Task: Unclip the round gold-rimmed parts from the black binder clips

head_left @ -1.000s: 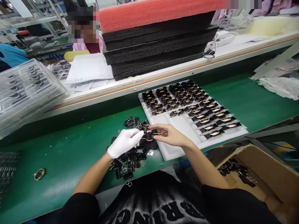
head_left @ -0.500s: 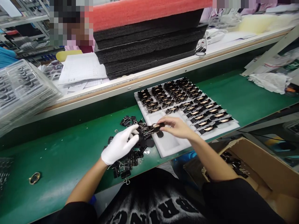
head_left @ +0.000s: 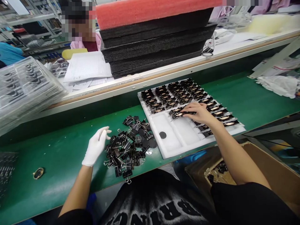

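My left hand [head_left: 95,146], in a white glove, hovers over the green bench just left of a heap of black binder clips [head_left: 124,150], its fingers apart and nothing in them. Black round discs [head_left: 152,143] lie at the heap's right side. My bare right hand [head_left: 198,113] grips a clipped piece [head_left: 179,114] over the white foam tray [head_left: 168,153]. Rows of similar clipped pieces [head_left: 178,90] fill the tray's back and right parts. One black disc [head_left: 162,135] rests in the front left compartment.
A gold-rimmed round part [head_left: 38,173] lies at the left of the bench. Clear plastic trays [head_left: 28,84] are stacked at the left. Black foam under a red sheet [head_left: 154,14] stands on the shelf. A cardboard box [head_left: 269,165] is below right. A person [head_left: 86,40] sits across.
My left hand has drawn back leftward from the heap and come away from the clips. My right hand has carried the clipped piece right and back, over the tray's pieces.
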`<action>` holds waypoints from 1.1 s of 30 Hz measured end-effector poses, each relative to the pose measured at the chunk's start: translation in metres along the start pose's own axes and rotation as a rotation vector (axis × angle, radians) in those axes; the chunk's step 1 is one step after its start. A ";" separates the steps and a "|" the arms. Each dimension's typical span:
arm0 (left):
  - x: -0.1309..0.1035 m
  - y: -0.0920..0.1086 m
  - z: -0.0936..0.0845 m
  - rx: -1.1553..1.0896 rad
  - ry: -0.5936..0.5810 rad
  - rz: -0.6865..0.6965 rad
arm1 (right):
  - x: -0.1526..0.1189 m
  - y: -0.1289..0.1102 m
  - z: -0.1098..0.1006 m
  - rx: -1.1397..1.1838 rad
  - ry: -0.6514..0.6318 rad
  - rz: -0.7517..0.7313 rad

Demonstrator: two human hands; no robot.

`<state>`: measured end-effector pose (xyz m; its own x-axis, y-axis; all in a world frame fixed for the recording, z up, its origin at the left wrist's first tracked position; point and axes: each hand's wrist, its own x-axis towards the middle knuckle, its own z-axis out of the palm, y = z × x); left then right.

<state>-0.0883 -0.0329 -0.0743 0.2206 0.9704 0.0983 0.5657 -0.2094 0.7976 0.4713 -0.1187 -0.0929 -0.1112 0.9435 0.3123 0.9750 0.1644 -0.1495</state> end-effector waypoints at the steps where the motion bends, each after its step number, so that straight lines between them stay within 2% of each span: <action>1: -0.001 -0.006 0.000 -0.003 0.001 -0.014 | 0.001 0.001 0.002 -0.014 0.004 0.007; 10: -0.001 -0.036 0.004 -0.113 0.081 -0.089 | 0.003 0.016 -0.003 -0.100 -0.062 0.020; 18: -0.003 -0.044 0.002 -0.135 0.112 -0.114 | 0.005 0.013 -0.005 -0.083 -0.120 0.079; 23: -0.005 -0.045 0.000 -0.141 0.128 -0.123 | 0.009 0.010 -0.009 -0.029 -0.183 0.051; 31: -0.009 -0.045 -0.001 -0.173 0.140 -0.136 | 0.005 0.013 -0.006 -0.105 -0.099 0.040; 33: -0.008 -0.047 -0.001 -0.163 0.140 -0.129 | 0.003 0.006 -0.009 -0.112 -0.086 0.051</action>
<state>-0.1175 -0.0305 -0.1115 0.0364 0.9974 0.0623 0.4439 -0.0720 0.8932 0.4789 -0.1173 -0.0843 -0.0727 0.9717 0.2247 0.9946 0.0874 -0.0559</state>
